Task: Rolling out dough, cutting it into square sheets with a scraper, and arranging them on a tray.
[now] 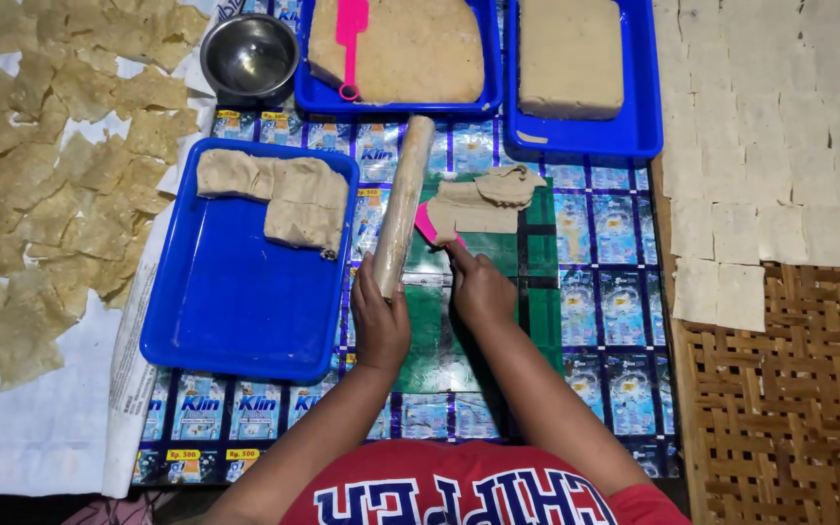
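The person sits at the near edge of a mat made of printed sachet wrappers, both arms reaching forward over it. The left hand is clenched around the near end of a long wooden rolling pin, which lies at a slight slant and points toward the far edge. The right hand grips a pink scraper, whose blade is tucked under the near-left edge of a thin sheet of dough. That dough lies crumpled and partly folded on a dark green patch in the middle of the mat, just right of the rolling pin.

Left of the rolling pin sits a large blue tray with folded pieces of flat dough piled in its far corner. Along the far edge are two more blue trays: one holds a broad, flattened slab with a pink spatula lying on it, the other holds a thick rectangular block of dough. A small steel bowl stands at the far left, beside them.

Off the left edge, ragged thin pieces are spread over white paper. To the right, pale cut squares lie in rows on a woven mat.
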